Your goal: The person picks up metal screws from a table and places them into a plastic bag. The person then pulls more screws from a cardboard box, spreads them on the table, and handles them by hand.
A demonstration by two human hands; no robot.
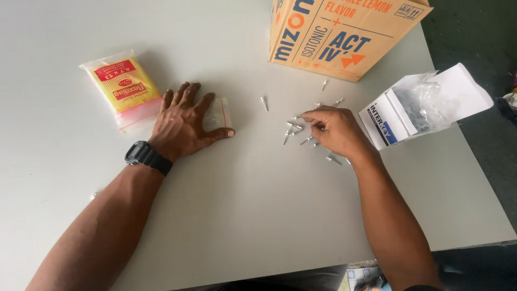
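The left hand (186, 123) lay flat, palm down, with fingers spread toward 12 o'clock and the thumb pointing to 3 o'clock; its forearm entered from 7 o'clock. The right hand (334, 131) was curled, fingertips (308, 117) pinched toward 9 o'clock, and its forearm came from 5 o'clock.

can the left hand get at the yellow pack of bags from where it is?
Probably yes. The left hand lies flat on a small clear bag, and the yellow pack of bags lies just beside it on the table with nothing between them.
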